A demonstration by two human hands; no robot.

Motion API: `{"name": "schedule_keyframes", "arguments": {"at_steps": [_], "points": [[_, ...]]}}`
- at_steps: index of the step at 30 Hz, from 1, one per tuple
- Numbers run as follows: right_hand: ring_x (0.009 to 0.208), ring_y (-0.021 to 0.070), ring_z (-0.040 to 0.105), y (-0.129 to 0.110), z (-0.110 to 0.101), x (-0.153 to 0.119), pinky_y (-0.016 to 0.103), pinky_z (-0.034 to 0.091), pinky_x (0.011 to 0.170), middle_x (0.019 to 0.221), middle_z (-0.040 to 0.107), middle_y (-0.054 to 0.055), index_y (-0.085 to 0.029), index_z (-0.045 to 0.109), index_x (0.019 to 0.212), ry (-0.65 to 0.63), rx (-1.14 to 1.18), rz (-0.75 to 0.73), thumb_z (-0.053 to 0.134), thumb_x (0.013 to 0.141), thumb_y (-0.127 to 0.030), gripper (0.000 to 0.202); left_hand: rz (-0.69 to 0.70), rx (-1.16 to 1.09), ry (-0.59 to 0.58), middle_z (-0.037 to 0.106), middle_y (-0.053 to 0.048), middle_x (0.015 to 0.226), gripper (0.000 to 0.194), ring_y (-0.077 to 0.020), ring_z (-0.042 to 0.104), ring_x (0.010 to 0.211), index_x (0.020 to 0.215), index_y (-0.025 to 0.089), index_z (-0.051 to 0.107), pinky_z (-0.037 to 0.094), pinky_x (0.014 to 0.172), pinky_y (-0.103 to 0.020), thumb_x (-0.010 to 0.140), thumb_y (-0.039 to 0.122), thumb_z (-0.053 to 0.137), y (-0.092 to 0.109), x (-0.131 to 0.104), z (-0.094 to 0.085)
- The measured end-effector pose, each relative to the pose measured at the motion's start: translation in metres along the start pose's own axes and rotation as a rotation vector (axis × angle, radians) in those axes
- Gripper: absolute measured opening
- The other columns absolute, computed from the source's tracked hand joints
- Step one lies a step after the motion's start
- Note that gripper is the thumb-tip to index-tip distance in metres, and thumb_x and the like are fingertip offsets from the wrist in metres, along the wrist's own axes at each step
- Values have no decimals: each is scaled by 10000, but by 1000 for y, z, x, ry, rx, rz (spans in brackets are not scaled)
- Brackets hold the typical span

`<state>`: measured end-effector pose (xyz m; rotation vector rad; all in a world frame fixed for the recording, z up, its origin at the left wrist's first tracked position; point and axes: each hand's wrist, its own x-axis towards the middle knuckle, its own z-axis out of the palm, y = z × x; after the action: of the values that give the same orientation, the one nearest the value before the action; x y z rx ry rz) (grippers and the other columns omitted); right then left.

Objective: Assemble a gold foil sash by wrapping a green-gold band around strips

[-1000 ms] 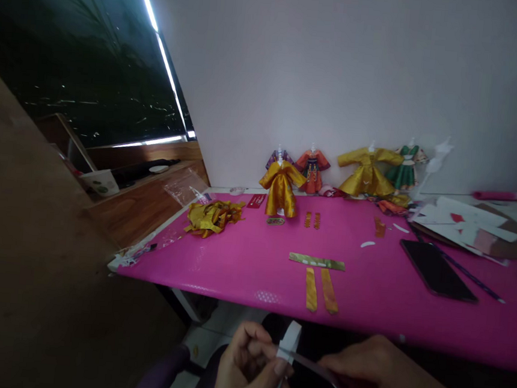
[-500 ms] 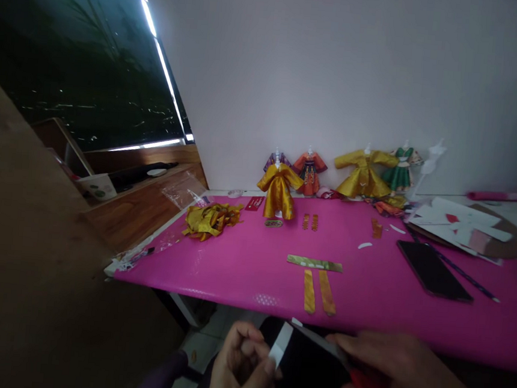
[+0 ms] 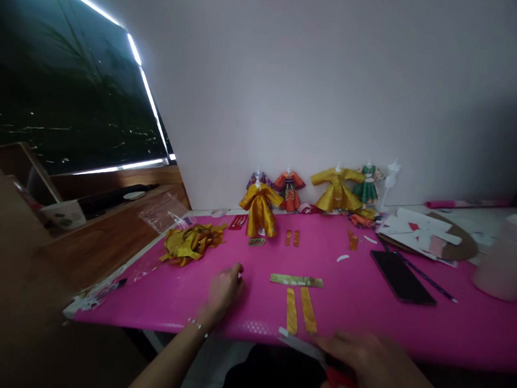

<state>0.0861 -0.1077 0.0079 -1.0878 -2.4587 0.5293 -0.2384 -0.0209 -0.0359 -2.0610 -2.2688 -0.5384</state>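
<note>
My left hand [image 3: 224, 290] is over the pink table cover, between the heap of gold fabric scraps [image 3: 193, 242] and the flat strips. Its fingers are curled together, and whatever they hold, if anything, is hidden. At the front edge my right hand [image 3: 361, 363] is closed around scissors [image 3: 303, 347] with red handles. Their blades point left, with a small white piece [image 3: 283, 332] at the tip. Just beyond the blades lie two gold fabric strips [image 3: 291, 311] side by side. Above them a pale green-gold strip [image 3: 296, 280] lies crosswise.
Small dresses on stands, including a gold dress [image 3: 261, 209], line the wall. A black phone [image 3: 402, 278], a dark pencil [image 3: 429, 281] and white papers [image 3: 412, 228] lie at right. A pale lidded container [image 3: 509, 258] stands at the far right. Wooden shelf [image 3: 115, 224] at left.
My left hand has left the scissors and reached forward over the table; the white strip it held is out of sight. My right hand keeps the scissors. The view has shifted right.
</note>
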Motion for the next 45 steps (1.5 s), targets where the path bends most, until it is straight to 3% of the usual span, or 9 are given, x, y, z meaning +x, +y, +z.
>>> {"name": "schedule_keyframes", "arguments": {"at_steps": [6,12,17,21,26,30,40,45], "points": [[711,186,670,9,7,5,247,370,591,838,730,-43,-325,699,930,-23,-7,31,695,674,-122,327,0,120,-64,636,-84,1142,286,-213,648,950,1166,151,588,553,812,-419,924,304,585,-7,33,10],[723,209,671,10,7,10,263,356,593,819,728,-21,-302,711,881,-21,-71,68,704,701,-180,218,122,39,6,618,-89,1143,226,-244,591,1049,1109,148,605,479,906,-461,918,265,570,10,18,2],[726,200,668,12,8,9,258,369,592,824,730,-15,-286,705,911,-19,-76,22,700,738,-208,190,158,-167,-21,634,-105,991,150,-240,574,952,930,160,630,430,882,-397,847,127,509,22,5,-8],[707,181,661,12,10,11,242,375,579,822,723,11,-248,712,919,5,-97,-22,669,761,-206,169,126,-410,-129,618,-66,834,123,-201,571,783,799,159,601,450,752,-338,820,199,487,34,-7,-20],[705,208,674,14,14,12,258,337,552,850,731,-6,-300,703,1003,4,-139,-13,689,730,-207,289,121,-735,-461,612,-5,662,171,-146,549,644,715,147,622,444,651,-264,743,306,564,55,-34,-35],[712,227,685,14,17,11,270,323,558,859,739,-15,-319,690,1028,-1,-149,-14,665,715,-169,348,88,-882,-607,566,25,595,140,-117,486,577,648,148,615,387,602,-240,683,273,561,65,-47,-41],[715,204,693,10,13,10,259,373,575,828,744,-4,-295,709,986,17,-125,-54,628,703,-128,338,59,-960,-724,484,61,534,81,-78,371,496,621,162,611,292,512,-216,610,216,550,74,-53,-46],[666,181,674,11,15,10,239,373,552,783,734,6,-264,721,946,54,-143,-70,646,713,-152,270,121,-921,-647,487,56,564,34,-82,394,515,634,168,567,308,510,-212,628,185,538,76,-54,-41]]}}
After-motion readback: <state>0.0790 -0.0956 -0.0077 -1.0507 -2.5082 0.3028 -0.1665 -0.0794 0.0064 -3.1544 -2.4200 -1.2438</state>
